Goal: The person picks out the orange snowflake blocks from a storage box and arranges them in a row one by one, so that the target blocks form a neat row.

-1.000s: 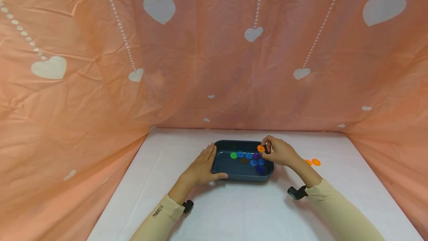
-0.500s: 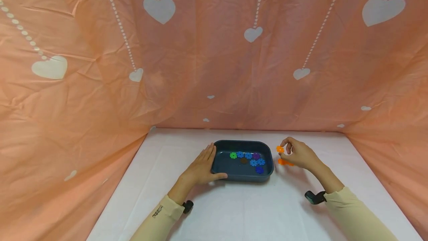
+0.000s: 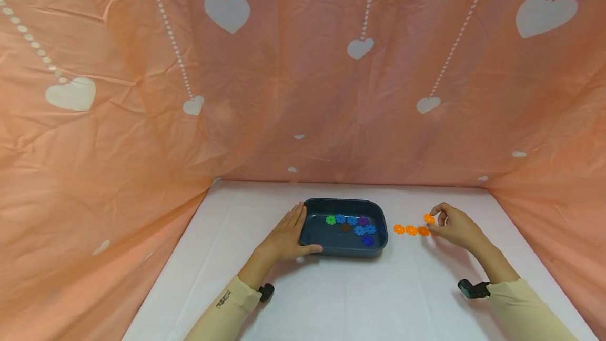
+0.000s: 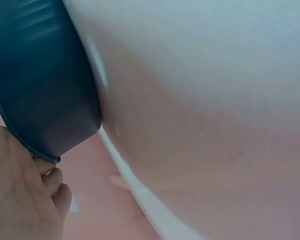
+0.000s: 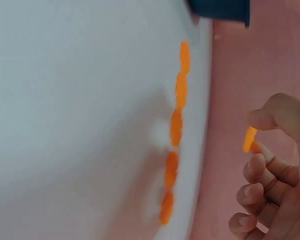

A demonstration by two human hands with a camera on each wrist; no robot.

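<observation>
My right hand pinches an orange flower-shaped disc between thumb and index finger, raised above the table. Beneath it lies a row of several orange flower-shaped discs, partly covered by the hand in the head view; the right wrist view shows the row end to end. My left hand rests against the left end of a dark blue-grey tray, its fingers straight along the rim and thumb at the front left corner. Inside the tray are flower discs in green, blue, purple and brown.
A white cloth covers the table. Behind and at both sides hangs an orange-pink curtain with white hearts. A dark wrist camera sits at the right sleeve, and another camera at the left.
My right hand has moved right from over the tray, carrying the orange flower disc to above the far end of the orange row. The left hand and the tray have stayed put.
</observation>
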